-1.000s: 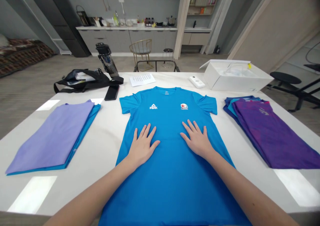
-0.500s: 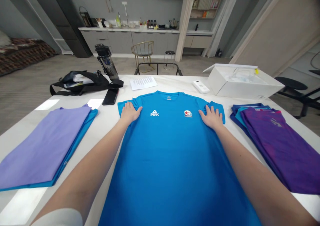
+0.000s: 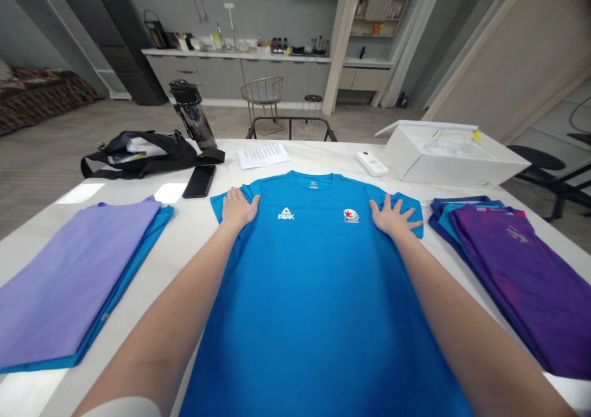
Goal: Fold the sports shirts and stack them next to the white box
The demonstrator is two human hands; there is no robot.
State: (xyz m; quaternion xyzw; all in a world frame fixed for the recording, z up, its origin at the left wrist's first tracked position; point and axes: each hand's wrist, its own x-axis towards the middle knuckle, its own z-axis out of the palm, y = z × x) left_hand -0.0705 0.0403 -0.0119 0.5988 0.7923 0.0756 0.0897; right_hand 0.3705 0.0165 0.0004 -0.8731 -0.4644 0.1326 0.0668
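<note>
A blue T-shirt (image 3: 318, 294) lies spread flat, front side up, on the white table (image 3: 184, 251), its collar toward the far side. White lettering and a round badge with a red star mark its chest. My left hand (image 3: 239, 209) rests open where the left sleeve joins the body. On the opposite sleeve lies my right hand (image 3: 393, 215), palm down with its fingers spread. Both hands press on the cloth without gripping it. The shirt's lower hem runs out of view at the bottom.
To the left lie folded lilac and blue shirts (image 3: 74, 281); to the right, folded purple and blue shirts (image 3: 512, 269). Along the far side are a black bag (image 3: 152, 152), a bottle (image 3: 194, 118), a phone (image 3: 199, 181), a paper sheet (image 3: 263, 156), a white device (image 3: 372, 163) and a white box (image 3: 443, 158).
Both hands have slid from the middle of the chest up and outward onto the sleeves. The right fingers have spread wider. The view has shifted closer over the table.
</note>
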